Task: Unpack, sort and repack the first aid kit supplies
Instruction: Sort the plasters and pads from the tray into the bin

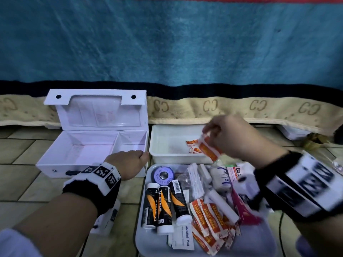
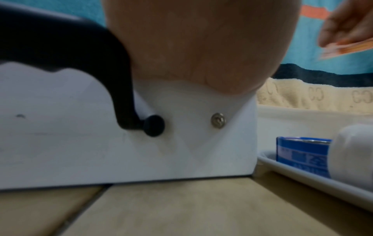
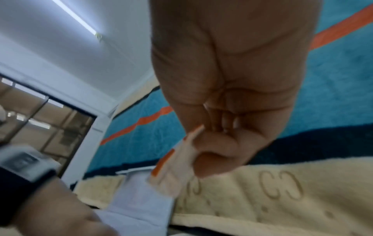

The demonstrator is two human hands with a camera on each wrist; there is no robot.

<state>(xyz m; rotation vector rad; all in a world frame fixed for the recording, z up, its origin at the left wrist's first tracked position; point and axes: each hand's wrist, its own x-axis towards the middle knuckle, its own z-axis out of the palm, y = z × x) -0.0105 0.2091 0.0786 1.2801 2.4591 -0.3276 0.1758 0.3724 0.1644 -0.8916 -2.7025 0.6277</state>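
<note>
The white first aid box [image 1: 89, 145] stands open and empty on the left, lid upright. My left hand [image 1: 135, 160] grips the right end of its front rim; the left wrist view shows only the palm [image 2: 201, 47] on the box front [image 2: 80, 151] by the black handle [image 2: 121, 95]. My right hand [image 1: 208, 131] pinches orange-and-white plaster strips [image 1: 209, 150] above the white tub [image 1: 163, 158], which holds a few plasters [image 1: 193, 145]. In the right wrist view the fingertips [image 3: 203, 143] clamp the strips [image 3: 171, 172].
A grey tray [image 1: 146, 236] in front holds three black-and-orange tubes [image 1: 164, 204], a tape roll [image 1: 163, 175], bandage rolls [image 1: 220, 177], more plasters [image 1: 211, 221] and an alcohol pad [image 1: 182, 238]. A blue-and-beige blanket [image 1: 185, 52] hangs behind. The floor [image 1: 27, 182] is tiled.
</note>
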